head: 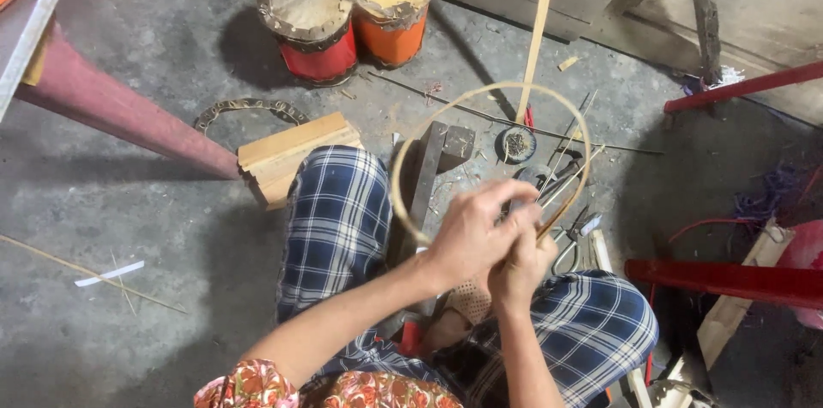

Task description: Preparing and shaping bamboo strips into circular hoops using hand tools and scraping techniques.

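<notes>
A thin bamboo strip is bent into a round hoop [411, 138] that stands up in front of me over my knees. My left hand [467, 232] and my right hand [521, 267] are closed together on the hoop's lower right part, where its ends overlap. The left hand lies across and partly over the right. My legs in blue checked cloth [339, 211] spread to either side below the hoop.
Two small drums, a red one [309, 18] and an orange one [392, 1], stand at the back. A long bamboo slat [542, 22] leans behind the hoop. A wooden block [287, 151], a small round tin [518, 144], scissors [573, 241] and red bars [729, 281] lie around.
</notes>
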